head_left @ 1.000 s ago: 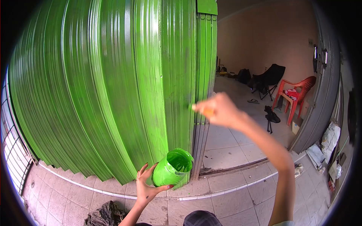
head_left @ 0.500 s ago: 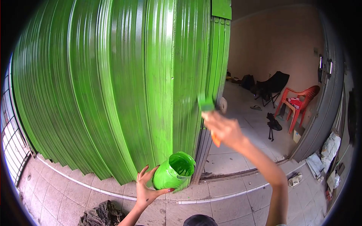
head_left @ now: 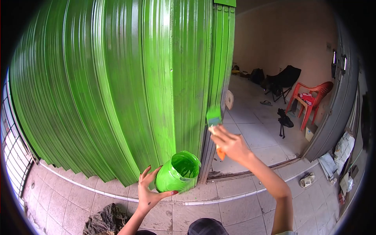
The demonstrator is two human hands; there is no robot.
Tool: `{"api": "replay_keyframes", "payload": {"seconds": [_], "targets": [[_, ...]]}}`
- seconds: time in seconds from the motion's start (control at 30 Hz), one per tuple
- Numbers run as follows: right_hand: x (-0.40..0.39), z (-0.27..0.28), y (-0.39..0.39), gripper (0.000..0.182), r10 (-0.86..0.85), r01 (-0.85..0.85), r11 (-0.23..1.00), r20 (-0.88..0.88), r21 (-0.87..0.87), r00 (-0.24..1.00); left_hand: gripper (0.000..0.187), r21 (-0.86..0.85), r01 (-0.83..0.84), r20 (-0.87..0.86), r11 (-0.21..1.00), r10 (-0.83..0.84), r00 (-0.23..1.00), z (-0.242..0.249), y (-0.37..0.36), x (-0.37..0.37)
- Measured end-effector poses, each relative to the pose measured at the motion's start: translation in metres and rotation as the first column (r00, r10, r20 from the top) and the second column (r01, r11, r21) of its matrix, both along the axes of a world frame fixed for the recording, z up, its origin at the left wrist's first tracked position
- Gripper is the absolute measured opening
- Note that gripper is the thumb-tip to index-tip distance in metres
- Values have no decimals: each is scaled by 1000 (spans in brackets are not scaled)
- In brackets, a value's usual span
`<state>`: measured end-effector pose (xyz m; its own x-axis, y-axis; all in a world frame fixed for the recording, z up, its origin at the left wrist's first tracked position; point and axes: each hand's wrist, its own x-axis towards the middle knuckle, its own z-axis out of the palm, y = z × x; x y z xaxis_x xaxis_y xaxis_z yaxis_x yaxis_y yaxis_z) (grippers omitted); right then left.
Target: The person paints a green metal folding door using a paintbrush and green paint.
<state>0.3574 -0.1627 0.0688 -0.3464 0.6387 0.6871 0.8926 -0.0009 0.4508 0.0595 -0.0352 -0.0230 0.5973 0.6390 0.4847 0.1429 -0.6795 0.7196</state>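
Observation:
My right hand (head_left: 231,145) is closed around the handle of a paintbrush (head_left: 214,116) with green paint on its bristles. The bristles point up and lie against the right edge strip of the folding metal door (head_left: 156,98); its upper part is green, and grey shows lower down. Below and to the left, a green paint-smeared can (head_left: 167,181) stands on the ledge by the door's foot. It leans a little, and wet green paint coats its inside. My left hand (head_left: 149,191) curves around the can's left side, thumb across the front and fingers behind.
Through the doorway stand a red plastic chair (head_left: 313,96) and a black folding chair (head_left: 284,80). A white sandal (head_left: 308,180) lies outside on the tiles. Dark crumpled cloth (head_left: 105,219) lies at lower left. Bags (head_left: 344,148) lean at the right.
My right hand has moved the brush down and onto the door's right edge strip. My left hand stays at the can. The view has shifted slightly.

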Motion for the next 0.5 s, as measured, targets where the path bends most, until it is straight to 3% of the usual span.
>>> {"api": "replay_keyframes", "payload": {"seconds": [0.07,0.2,0.3,0.4,0.5], "targets": [[0,-12,-2,22,-25,26,996,11,-88,1000,92,-1,-1,0,1000,1,1000,4,0,2],[-4,-8,-5,12,17,-13,988,-20,153,1000,91,9,1,13,1000,-1,1000,-3,2,3],[-1,-29,3,11,-66,67,998,79,-1,995,91,22,14,10,1000,-14,1000,-8,3,3],[0,-17,-3,12,-60,61,995,15,-77,998,91,31,16,16,999,-17,1000,-7,5,4],[0,12,-3,10,-18,11,995,69,100,997,90,19,18,19,1000,-19,1000,-9,4,4]]}}
